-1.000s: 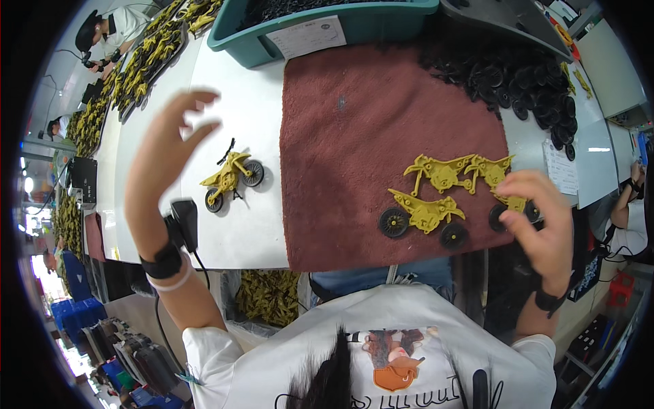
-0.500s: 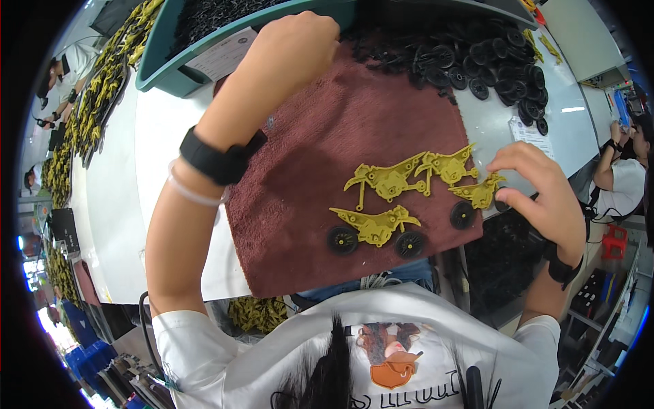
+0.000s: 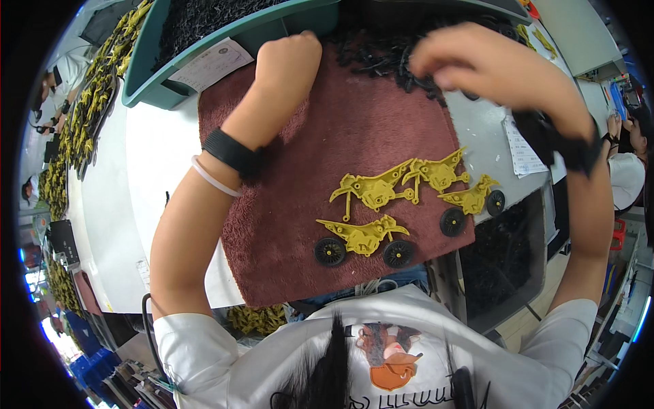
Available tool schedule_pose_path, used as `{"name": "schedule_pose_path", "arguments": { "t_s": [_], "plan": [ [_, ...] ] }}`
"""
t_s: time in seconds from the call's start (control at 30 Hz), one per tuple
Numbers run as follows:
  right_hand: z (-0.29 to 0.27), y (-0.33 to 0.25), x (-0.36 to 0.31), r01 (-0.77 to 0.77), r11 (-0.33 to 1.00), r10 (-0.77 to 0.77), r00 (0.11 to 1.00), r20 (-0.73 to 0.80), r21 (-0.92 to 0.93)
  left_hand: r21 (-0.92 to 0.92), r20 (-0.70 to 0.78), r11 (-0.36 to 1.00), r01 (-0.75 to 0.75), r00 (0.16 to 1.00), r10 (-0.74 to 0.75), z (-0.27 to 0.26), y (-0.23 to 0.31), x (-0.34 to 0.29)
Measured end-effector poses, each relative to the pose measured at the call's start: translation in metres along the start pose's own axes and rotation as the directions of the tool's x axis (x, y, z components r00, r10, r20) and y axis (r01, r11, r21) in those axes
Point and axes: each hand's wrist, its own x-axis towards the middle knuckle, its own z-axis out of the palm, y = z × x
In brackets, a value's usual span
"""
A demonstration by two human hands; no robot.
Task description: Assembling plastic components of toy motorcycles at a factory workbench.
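Left hand [image 3: 289, 61] and right hand [image 3: 470, 65] are well apart at the top of the frame: the left has its fingers curled beside the teal bin [image 3: 153, 92], the right is blurred, its fingers bent over the edge of a heap of black parts [image 3: 371, 60]; whether either grips anything, I cannot tell. Right of centre lie four yellow motorcycle bodies [image 3: 373, 192], two in an upper row without wheels. Below them, another has black wheels [image 3: 330, 251] at its two ends, as has the one farthest right, near the edge of the reddish-brown cloth [image 3: 293, 218] under the group. Around it spreads the white tabletop [image 3: 116, 225]. Small black pieces [image 3: 204, 24] fill the bin at upper left, a printed label [image 3: 214, 65] on its side. Yellow-and-black pieces [image 3: 92, 112] lie massed farther left; a paper sheet [image 3: 523, 150] lies at right, and a co-worker's white sleeve [image 3: 627, 178] shows near the right edge.
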Motion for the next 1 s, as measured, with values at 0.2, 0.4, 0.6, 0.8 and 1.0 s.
{"name": "schedule_pose_path", "arguments": {
  "t_s": [0.2, 0.4, 0.6, 0.8, 1.0],
  "plan": [
    [0.043, 0.012, 0.082, -0.225, 0.915, 0.194, 0.973, -0.124, -0.335, -0.017, 0.170, 0.995, 0.099, 0.981, -0.094, -0.011, -0.009, -0.022],
    [0.044, 0.016, 0.075, -0.124, 0.936, 0.057, 0.977, -0.208, -0.329, -0.323, 0.258, 0.930, 0.173, 0.962, -0.089, -0.031, -0.026, -0.047],
    [0.013, -0.021, 0.058, -0.157, 0.968, 0.087, 0.942, -0.324, -0.198, -0.554, 0.096, 0.827, 0.089, 0.994, -0.042, -0.023, -0.046, -0.062],
    [-0.014, -0.069, -0.003, -0.265, 0.964, 0.257, 0.901, -0.350, 0.028, -0.557, -0.082, 0.831, -0.003, 0.995, -0.051, -0.049, -0.047, -0.089],
    [0.058, -0.114, -0.067, -0.121, 0.909, 0.202, 0.965, -0.167, 0.399, -0.610, -0.024, 0.784, 0.117, 0.986, -0.166, -0.105, -0.028, -0.149]
  ]
}}
